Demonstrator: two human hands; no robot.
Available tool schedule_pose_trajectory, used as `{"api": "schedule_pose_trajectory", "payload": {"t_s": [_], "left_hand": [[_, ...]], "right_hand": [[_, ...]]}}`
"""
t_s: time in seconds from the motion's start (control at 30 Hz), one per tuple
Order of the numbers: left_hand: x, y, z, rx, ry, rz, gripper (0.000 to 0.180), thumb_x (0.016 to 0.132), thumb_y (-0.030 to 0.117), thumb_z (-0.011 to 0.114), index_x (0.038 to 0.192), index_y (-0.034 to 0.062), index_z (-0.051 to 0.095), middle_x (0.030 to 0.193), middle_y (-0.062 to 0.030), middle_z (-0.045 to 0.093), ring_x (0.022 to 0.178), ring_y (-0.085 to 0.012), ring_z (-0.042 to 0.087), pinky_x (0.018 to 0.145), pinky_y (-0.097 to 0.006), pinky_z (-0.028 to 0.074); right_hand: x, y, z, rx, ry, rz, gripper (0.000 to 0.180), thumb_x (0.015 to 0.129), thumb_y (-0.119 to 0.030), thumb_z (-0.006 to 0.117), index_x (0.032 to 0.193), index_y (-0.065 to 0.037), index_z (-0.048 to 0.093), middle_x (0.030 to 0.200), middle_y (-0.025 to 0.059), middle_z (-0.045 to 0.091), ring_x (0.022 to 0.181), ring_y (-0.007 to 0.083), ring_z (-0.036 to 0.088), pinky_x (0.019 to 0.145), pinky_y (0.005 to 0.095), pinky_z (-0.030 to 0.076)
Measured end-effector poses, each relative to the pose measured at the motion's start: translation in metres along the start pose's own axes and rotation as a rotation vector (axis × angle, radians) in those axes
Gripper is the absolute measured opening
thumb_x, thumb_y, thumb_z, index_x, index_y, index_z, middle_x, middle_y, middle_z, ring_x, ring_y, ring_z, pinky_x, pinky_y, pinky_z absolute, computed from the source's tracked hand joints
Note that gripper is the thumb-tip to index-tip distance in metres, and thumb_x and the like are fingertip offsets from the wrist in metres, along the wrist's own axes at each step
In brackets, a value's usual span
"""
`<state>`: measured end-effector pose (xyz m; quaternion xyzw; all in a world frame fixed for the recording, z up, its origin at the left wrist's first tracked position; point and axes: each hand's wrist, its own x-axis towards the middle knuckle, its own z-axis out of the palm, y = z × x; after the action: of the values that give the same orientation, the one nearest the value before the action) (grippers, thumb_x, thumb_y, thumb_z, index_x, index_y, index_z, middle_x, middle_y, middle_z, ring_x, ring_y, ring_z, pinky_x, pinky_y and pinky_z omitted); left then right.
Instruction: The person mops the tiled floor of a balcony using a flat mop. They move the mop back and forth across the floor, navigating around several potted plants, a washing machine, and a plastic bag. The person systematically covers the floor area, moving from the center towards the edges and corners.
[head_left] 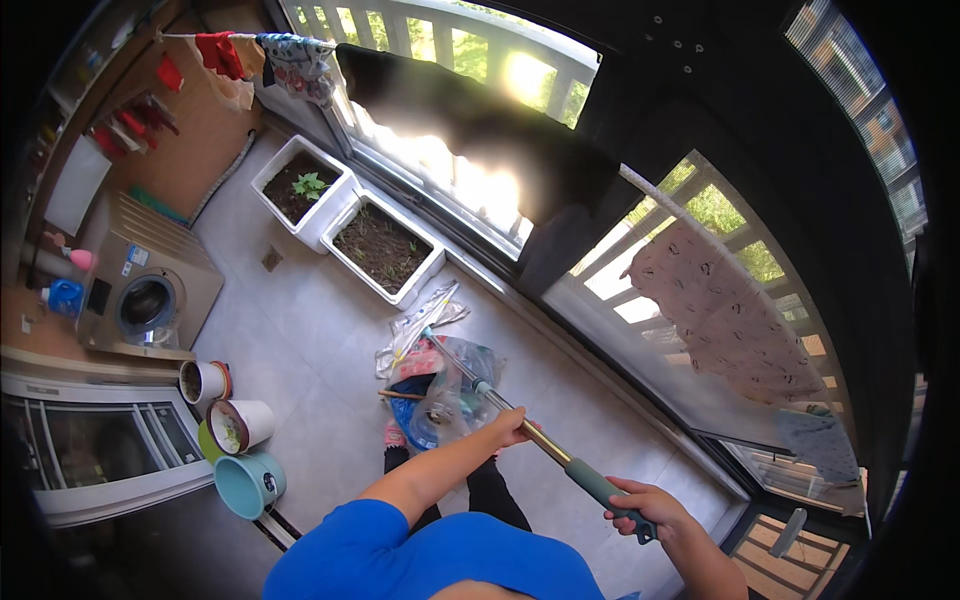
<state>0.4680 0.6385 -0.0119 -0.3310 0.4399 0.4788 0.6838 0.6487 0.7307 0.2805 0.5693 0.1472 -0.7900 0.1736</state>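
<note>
Both of my hands are closed round a long pole point(548, 442) with a green grip, a gold-toned shaft and a teal joint. It slants from lower right to upper left. My left hand point(515, 428) grips the middle of the shaft; my right hand point(645, 508) holds the green grip near its end. The pole's far end reaches a crumpled silvery sheet point(408, 335) on the floor, where I cannot make out its head. Under and beside the shaft lies a heap of clear plastic bags point(462, 408) with blue and pink things, close to my feet.
Two white planters point(395, 298) with soil stand along the window wall. On the left are a washing machine point(150, 285), several flowerpots point(240, 425) and a light-blue bucket point(248, 485). Laundry hangs at the windows, including a pink patterned cloth point(715, 310). Grey tiles point(310, 350) cover the floor.
</note>
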Motion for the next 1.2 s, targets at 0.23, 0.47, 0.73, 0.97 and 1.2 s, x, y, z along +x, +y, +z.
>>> {"api": "schedule_pose_trajectory", "payload": {"t_s": [0.23, 0.47, 0.73, 0.97, 1.2], "left_hand": [[0.055, 0.015, -0.078, 0.001, 0.034, 0.011, 0.026, 0.079, 0.011, 0.040, 0.097, -0.0045, 0.030, 0.073, -0.0177, 0.043, 0.063, -0.0306, 0.051, 0.062, -0.051, 0.047], [0.032, 0.006, -0.054, 0.023, -0.025, -0.034, 0.026, 0.079, 0.010, 0.038, 0.098, -0.0040, 0.028, 0.077, -0.0206, 0.047, 0.069, -0.0341, 0.054, 0.067, -0.050, 0.047], [0.050, 0.017, -0.061, 0.119, 0.079, 0.021, 0.027, 0.081, 0.014, 0.036, 0.100, -0.0036, 0.029, 0.076, -0.0202, 0.051, 0.066, -0.0340, 0.055, 0.062, -0.049, 0.047], [0.042, 0.035, -0.067, 0.152, 0.078, -0.028, 0.034, 0.080, 0.017, 0.039, 0.102, -0.0064, 0.028, 0.076, -0.0185, 0.049, 0.063, -0.0316, 0.055, 0.061, -0.047, 0.049], [0.018, -0.007, -0.036, 0.230, 0.080, -0.048, 0.023, 0.077, 0.011, 0.039, 0.092, -0.0051, 0.036, 0.073, -0.0175, 0.048, 0.064, -0.0308, 0.055, 0.059, -0.046, 0.049]], "right_hand": [[0.065, 0.054, 0.024, -0.236, 0.013, -0.086, 0.058, 0.075, -0.001, 0.053, 0.125, -0.009, 0.026, 0.065, 0.0109, 0.049, 0.043, 0.0122, 0.043, 0.037, 0.0215, 0.035], [0.029, 0.040, 0.023, 0.037, -0.001, -0.030, 0.056, 0.078, -0.005, 0.051, 0.126, -0.011, 0.024, 0.069, 0.0126, 0.048, 0.048, 0.0127, 0.041, 0.040, 0.0216, 0.034], [0.056, 0.035, 0.021, -0.065, -0.038, -0.026, 0.059, 0.075, 0.000, 0.052, 0.126, -0.011, 0.024, 0.065, 0.0101, 0.047, 0.045, 0.0129, 0.041, 0.039, 0.0227, 0.034], [0.063, 0.048, 0.031, 0.113, -0.019, -0.064, 0.058, 0.077, -0.004, 0.052, 0.127, -0.011, 0.023, 0.069, 0.0111, 0.048, 0.047, 0.0131, 0.042, 0.040, 0.0222, 0.035], [0.023, 0.057, 0.022, 0.186, -0.034, 0.035, 0.061, 0.079, -0.005, 0.049, 0.129, -0.015, 0.016, 0.067, 0.0119, 0.044, 0.049, 0.0133, 0.040, 0.042, 0.0224, 0.034]]}}
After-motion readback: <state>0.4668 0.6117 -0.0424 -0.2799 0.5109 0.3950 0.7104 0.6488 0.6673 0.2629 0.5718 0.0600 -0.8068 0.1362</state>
